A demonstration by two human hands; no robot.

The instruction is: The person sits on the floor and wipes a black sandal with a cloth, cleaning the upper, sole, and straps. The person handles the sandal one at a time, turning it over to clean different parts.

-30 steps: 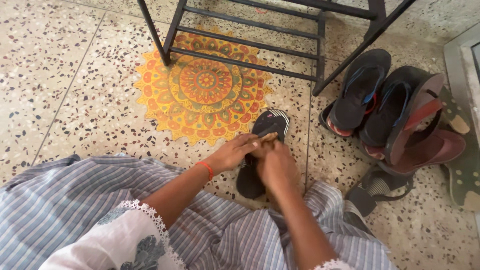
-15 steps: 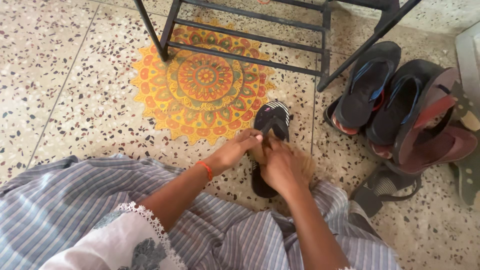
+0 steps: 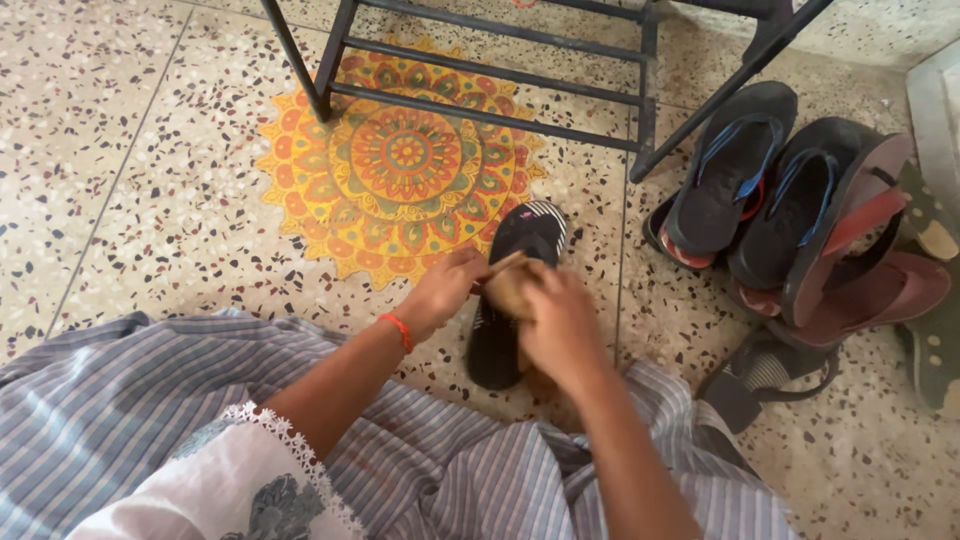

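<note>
A black flip-flop with a striped toe lies on the speckled floor in front of my lap. My left hand, with a red thread at the wrist, grips the flip-flop's left edge near the strap. My right hand is over the middle of the sole, closed on a tan brush pressed against it. The brush is mostly hidden by my fingers and looks blurred. My striped blue-grey skirt spreads across the bottom of the view.
A black metal rack stands at the top, one leg on a round orange-yellow floral floor pattern. A pile of dark sandals and flip-flops lies at the right, another black sandal beside my knee.
The flip-flop has shifted a little left and its toe has turned. My right hand with the brush has moved up along the sole, and my left hand has slid from the strap to the edge.
</note>
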